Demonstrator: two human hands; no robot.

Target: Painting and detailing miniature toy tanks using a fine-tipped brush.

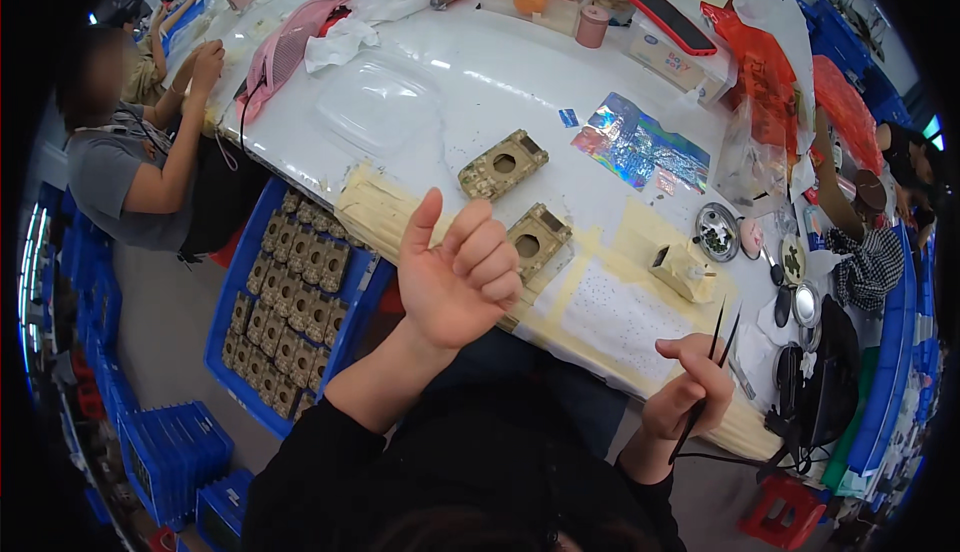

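My left hand (458,277) is raised over the table's near edge, palm up, thumb apart and fingers loosely curled, with nothing in it. Black tweezers (712,352) are in my right hand (692,388), their tips pointing up and spread apart. Just beyond my left hand lies a camouflage model tank hull (538,240) with a round hole in its top. A second tank hull (503,164) rests farther back. Between my hands, a white sheet (603,314) scattered with tiny dark pieces is bordered by cream tape. Beside it sits a small tape-covered block (684,272).
At left, a blue crate (232,364) holds rows of similar hulls. A clear plastic lid (375,102), holographic sheet (640,142) and red-cased phone (668,20) are farther back. A round metal tin (717,232) stands at right. A co-worker (150,167) sits at left.
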